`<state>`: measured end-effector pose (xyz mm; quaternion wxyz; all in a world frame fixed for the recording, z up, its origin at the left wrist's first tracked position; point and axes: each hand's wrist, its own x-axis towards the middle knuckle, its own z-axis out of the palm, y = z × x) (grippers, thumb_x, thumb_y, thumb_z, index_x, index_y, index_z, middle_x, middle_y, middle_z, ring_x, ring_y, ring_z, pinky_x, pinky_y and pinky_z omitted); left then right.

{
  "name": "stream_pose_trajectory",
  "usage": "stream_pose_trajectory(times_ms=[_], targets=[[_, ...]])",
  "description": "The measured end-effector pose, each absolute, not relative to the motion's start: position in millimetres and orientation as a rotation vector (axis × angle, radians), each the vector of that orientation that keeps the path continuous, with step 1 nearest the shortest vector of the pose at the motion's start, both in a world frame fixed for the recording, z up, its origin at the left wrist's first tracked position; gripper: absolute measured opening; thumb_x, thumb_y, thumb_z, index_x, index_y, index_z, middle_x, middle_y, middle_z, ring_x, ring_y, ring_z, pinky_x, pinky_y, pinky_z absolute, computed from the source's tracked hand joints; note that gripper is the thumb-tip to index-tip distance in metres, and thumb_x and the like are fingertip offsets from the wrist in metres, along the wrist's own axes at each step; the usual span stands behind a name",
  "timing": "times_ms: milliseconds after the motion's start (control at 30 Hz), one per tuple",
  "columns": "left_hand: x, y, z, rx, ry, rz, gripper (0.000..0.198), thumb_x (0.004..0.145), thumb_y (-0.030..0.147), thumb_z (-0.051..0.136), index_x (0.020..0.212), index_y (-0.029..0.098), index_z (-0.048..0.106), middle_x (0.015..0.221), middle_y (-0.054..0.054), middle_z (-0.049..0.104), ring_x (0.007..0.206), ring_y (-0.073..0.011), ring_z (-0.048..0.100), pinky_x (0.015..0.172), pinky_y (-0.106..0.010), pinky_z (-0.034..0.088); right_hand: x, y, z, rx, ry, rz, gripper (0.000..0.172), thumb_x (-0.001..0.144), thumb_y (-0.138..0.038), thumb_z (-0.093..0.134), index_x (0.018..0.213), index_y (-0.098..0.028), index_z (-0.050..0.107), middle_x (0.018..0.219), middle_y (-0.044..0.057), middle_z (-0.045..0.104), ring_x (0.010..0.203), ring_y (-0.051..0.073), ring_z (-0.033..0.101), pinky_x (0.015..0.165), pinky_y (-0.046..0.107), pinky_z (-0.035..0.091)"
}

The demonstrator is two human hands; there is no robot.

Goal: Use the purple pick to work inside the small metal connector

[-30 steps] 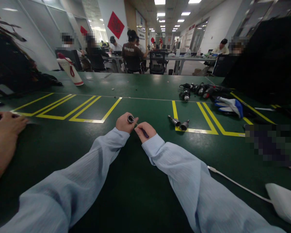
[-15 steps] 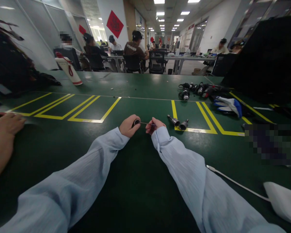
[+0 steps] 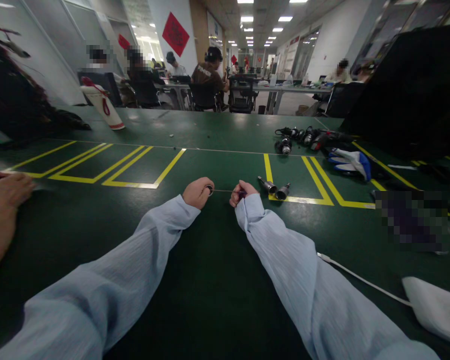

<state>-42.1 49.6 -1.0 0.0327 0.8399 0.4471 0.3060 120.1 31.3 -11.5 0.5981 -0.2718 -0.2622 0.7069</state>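
Note:
My left hand (image 3: 197, 193) is closed around a small round cylinder (image 3: 210, 190) with a dark hollow end and a pale metal rim, facing my other hand. My right hand (image 3: 244, 192) pinches a thin rod (image 3: 223, 190) that spans the gap and reaches the cylinder's open end. Something dark shows between the right fingers, perhaps the rod's handle; its kind is unclear. Just right of that hand, two metal socket-like bits with shanks, one (image 3: 267, 185) beside the other (image 3: 283, 192), lie on the green table (image 3: 217, 280).
Dark metal tools (image 3: 285, 145) and a blue-white glove (image 3: 348, 164) lie at the right rear. A white cable (image 3: 363, 277) runs to a white device (image 3: 435, 305). Another person's hand (image 3: 7, 200) rests at far left. A white bottle (image 3: 104, 109) stands back left.
My hands have moved slightly apart, the right one to the right, so more of the thin rod shows between them. The view has shifted a little.

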Motion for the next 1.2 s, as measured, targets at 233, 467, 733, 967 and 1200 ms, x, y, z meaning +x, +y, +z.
stream_pose_trajectory(times_ms=[233, 467, 733, 967, 1200], targets=[[-43, 52, -3, 2.57, 1.394, 0.932, 0.024, 0.068, 0.018, 0.031, 0.066, 0.016, 0.054, 0.066, -0.004, 0.056, 0.064, -0.0152, 0.052, 0.066, -0.026, 0.044, 118, 30, -5, -0.73, -0.557, 1.537, 0.028, 0.073, -0.031, 0.046, 0.048, -0.019, 0.043, 0.031, -0.007, 0.04, 0.029, 0.007, 0.033, 0.033, 0.02, 0.027], [-55, 65, -8, 2.418, 1.616, 1.065, 0.025, 0.066, 0.021, 0.031, 0.067, 0.016, 0.055, 0.07, -0.007, 0.059, 0.07, -0.0192, 0.054, 0.068, -0.03, 0.043, 109, 9, -8, -1.126, -1.294, 0.885, 0.019, 0.073, -0.037, 0.055, 0.068, -0.018, 0.055, 0.06, -0.001, 0.055, 0.053, 0.012, 0.048, 0.051, 0.025, 0.04], [-60, 68, -6, 2.311, 1.708, 1.134, 0.024, 0.069, 0.025, 0.033, 0.066, 0.016, 0.055, 0.071, -0.007, 0.06, 0.072, -0.0197, 0.054, 0.069, -0.03, 0.043, 103, -32, -8, -1.254, -2.436, 0.179, 0.011, 0.071, -0.019, 0.055, 0.082, -0.017, 0.058, 0.084, 0.008, 0.058, 0.076, 0.02, 0.05, 0.066, 0.029, 0.039], [-53, 52, 0, 2.371, 1.647, 1.06, 0.023, 0.072, 0.027, 0.035, 0.065, 0.017, 0.054, 0.068, -0.007, 0.058, 0.069, -0.0195, 0.053, 0.066, -0.031, 0.042, 115, -37, -10, -1.249, -2.45, 0.133, 0.014, 0.074, -0.012, 0.048, 0.079, -0.018, 0.06, 0.077, 0.008, 0.057, 0.068, 0.02, 0.049, 0.059, 0.028, 0.037], [-39, 13, 3, 2.444, 1.493, 1.015, 0.031, 0.081, 0.032, 0.03, 0.065, 0.017, 0.051, 0.063, -0.004, 0.052, 0.062, -0.0163, 0.05, 0.06, -0.028, 0.039, 124, -30, -11, -1.158, -2.296, 0.153, 0.016, 0.069, -0.006, 0.047, 0.072, -0.018, 0.057, 0.073, 0.005, 0.056, 0.066, 0.016, 0.051, 0.06, 0.024, 0.04]])
